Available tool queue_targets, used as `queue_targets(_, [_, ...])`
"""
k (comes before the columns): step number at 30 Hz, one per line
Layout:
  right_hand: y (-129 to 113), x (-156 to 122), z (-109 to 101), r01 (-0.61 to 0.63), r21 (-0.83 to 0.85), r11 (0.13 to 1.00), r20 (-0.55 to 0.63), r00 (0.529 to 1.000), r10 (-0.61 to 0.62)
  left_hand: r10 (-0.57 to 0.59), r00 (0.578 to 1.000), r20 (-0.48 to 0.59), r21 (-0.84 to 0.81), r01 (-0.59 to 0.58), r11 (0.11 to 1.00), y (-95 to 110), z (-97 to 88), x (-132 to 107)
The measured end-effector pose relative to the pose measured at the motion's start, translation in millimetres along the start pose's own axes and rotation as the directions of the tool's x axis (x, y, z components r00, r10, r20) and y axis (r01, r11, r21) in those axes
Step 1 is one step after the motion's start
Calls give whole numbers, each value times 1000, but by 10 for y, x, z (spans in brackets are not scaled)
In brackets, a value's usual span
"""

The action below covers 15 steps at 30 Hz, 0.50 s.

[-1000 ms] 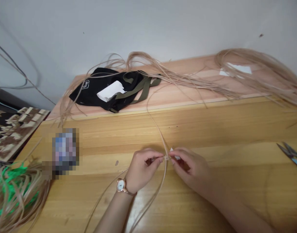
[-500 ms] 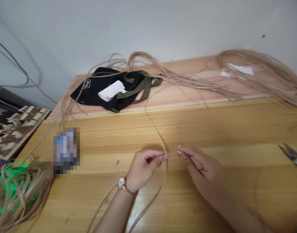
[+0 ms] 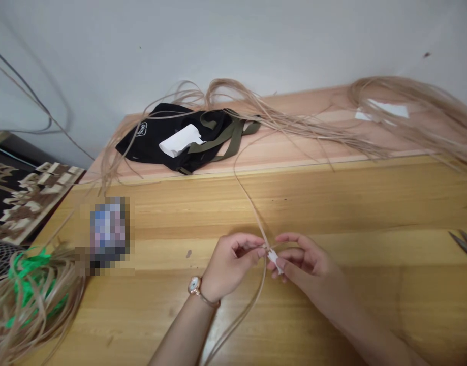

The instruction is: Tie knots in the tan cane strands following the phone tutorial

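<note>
Both hands [image 3: 233,262] [image 3: 300,262] pinching a rattan strand [image 3: 256,213] (white-tipped).

Left forearm [image 3: 180,335] comes in from the bottom edge, bare, angled up and to the right. Wrist straight. Left hand [image 3: 231,264] shows its back to the camera, knuckles raised, thumb and forefinger pressed together in a pinch at its right side, other fingers curled under.

Right forearm [image 3: 363,325] comes in from the lower right corner, bare, angled up and to the left. Right hand [image 3: 302,262] is turned thumb-side inward, forefinger arched over the top, thumb and lower fingers closed in a pinch beneath it.

Both hands sit low over the surface, pinching tips facing each other, almost touching.
</note>
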State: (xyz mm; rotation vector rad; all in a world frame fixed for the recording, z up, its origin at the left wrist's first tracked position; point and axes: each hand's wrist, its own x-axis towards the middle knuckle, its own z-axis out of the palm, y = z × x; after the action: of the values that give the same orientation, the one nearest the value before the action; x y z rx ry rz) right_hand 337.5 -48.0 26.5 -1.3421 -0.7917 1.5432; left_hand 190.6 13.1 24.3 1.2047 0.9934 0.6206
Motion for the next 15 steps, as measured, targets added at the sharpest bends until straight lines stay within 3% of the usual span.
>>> queue_targets(15, [6, 13, -95, 109, -142, 984, -39, 992, -116, -8, 1000, -2, 63, 8, 998, 31, 1, -13])
